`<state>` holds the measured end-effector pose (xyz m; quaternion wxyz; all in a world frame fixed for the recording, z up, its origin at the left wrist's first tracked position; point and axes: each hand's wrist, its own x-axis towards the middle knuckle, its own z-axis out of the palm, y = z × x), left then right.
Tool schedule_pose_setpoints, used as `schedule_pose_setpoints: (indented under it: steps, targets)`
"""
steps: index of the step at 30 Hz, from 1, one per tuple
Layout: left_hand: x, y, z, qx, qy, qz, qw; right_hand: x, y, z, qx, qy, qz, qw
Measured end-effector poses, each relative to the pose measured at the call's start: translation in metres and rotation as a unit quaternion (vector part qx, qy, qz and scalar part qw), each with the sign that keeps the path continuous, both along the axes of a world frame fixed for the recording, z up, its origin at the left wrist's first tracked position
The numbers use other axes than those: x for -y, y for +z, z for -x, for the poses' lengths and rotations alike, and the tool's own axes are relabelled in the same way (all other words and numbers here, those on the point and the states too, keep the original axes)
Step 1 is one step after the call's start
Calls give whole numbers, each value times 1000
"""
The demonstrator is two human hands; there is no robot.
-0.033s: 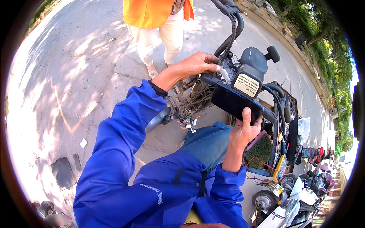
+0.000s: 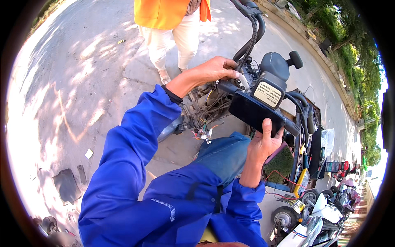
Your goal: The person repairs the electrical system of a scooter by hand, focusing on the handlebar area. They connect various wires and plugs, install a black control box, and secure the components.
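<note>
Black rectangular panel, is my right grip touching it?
Touching. The head view shows the right grip at the black panel, its thumb lying over the lower edge.

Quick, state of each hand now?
Left hand: fingers curled near the ribbed cable; hold can't be told.
Right hand: closed on the black panel, thumb on its face.

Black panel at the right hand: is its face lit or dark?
Dark: the black panel at the right hand shows no lit marks. Whether it is powered, I cannot tell.
</note>
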<state>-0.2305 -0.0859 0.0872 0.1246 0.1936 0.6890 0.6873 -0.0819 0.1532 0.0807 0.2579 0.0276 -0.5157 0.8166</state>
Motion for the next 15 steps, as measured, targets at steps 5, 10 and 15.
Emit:
schedule_pose_setpoints:
  steps: [5, 10, 15]
  targets:
    - [-4, -18, 15, -4, -5, -24, 1000, -2, -1, -9, 4, -5, -18, 1000]
    - [1, -14, 12, -45, -9, 25, 999, -5, 1, -15, 1, -10, -26, 1000]
    - [2, -18, 8, -42, -4, -7, 999, -6, 1, -15, -2, -22, -30, 999]
